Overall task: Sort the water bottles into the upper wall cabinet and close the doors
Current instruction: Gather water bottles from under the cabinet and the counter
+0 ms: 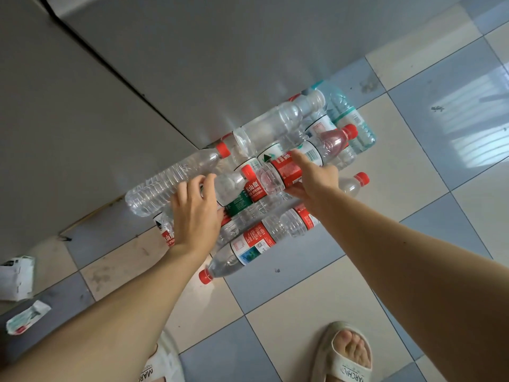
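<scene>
Head view: left hand (194, 213) grips clear bottle (168, 186), right hand (316, 179) pinches red-label bottle (283, 172). Look empty, light, squashy; grab middles.

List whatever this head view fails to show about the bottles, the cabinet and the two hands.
- Upper wall cabinet: outside the head view; only grey lower fronts show.
- Bottle count: the pile overlaps itself, and hands cover part.
- Left hand: its back faces the camera, hiding the fingertips and whatever they touch.
- Right hand: holds a red-labelled bottle; the fingers underneath are hidden by it.
- Label print: too small to read.
</scene>
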